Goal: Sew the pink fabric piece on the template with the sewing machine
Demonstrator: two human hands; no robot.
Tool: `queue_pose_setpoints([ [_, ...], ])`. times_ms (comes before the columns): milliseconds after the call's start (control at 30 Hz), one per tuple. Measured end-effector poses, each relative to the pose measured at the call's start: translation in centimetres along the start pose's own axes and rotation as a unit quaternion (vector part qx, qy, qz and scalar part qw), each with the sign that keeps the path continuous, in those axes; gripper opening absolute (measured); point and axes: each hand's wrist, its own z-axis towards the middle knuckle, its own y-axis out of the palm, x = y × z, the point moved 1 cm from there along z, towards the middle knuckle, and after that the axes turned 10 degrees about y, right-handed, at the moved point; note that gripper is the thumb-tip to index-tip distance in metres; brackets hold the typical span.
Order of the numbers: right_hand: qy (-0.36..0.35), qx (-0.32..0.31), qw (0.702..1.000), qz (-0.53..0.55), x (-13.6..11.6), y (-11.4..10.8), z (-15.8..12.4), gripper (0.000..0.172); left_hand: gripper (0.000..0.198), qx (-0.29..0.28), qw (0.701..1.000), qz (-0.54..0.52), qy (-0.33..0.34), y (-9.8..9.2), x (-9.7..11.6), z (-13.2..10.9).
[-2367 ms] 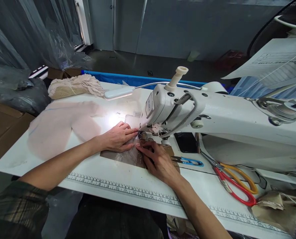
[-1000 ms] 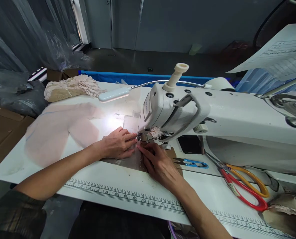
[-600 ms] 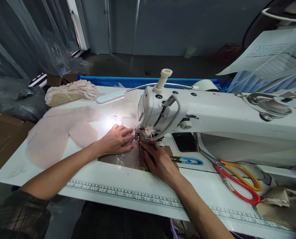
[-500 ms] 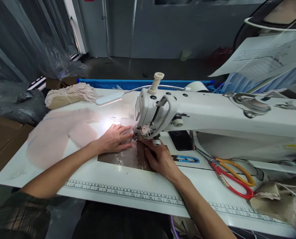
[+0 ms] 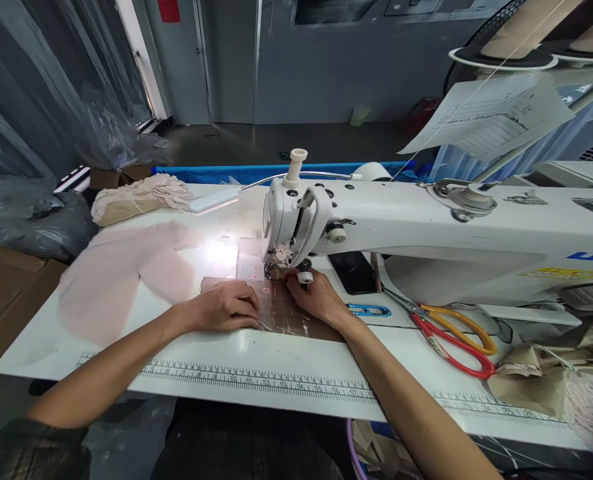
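Note:
My left hand (image 5: 229, 305) lies on the table left of the needle, its fingers curled down onto a sheer pale pink fabric (image 5: 265, 313). My right hand (image 5: 317, 295) is beside the presser foot, thumb and fingers bent together by the edge of a shiny brown sheet (image 5: 296, 319). What the right fingertips pinch, if anything, is hidden. The sheer fabric overlaps the brown sheet and runs up to the needle area of the white sewing machine (image 5: 376, 213). A lamp (image 5: 215, 200) lights this spot.
Pink sheer cut pieces (image 5: 111, 273) and a tied fabric bundle (image 5: 141, 197) lie to the left. Right of my hands are a dark phone (image 5: 352, 272), blue thread snips (image 5: 370, 310), and red-and-orange-handled scissors (image 5: 456, 343). A printed ruler (image 5: 256, 381) follows the front edge.
My left hand has drawn back toward the front edge, and its spread fingers have curled. The brown sheet now shows farther right, under my right hand. The view has shifted slightly.

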Motion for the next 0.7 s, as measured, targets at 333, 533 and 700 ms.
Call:
queue_pose_setpoints([
  [333,-0.014,-0.009,1.0,0.005,0.3,-0.1,-1.1,0.024,0.019,0.035,0.991,-0.08,-0.098,-1.3,1.1,0.0],
  [533,-0.063,0.011,0.998,-0.022,0.4,0.4,-1.3,0.026,0.017,0.065,0.996,0.019,-0.057,-1.6,0.9,-0.3],
  [700,-0.156,-0.002,0.98,-0.124,0.3,1.0,-1.9,0.038,0.014,0.022,0.991,0.126,0.035,-0.4,0.8,-0.4],
])
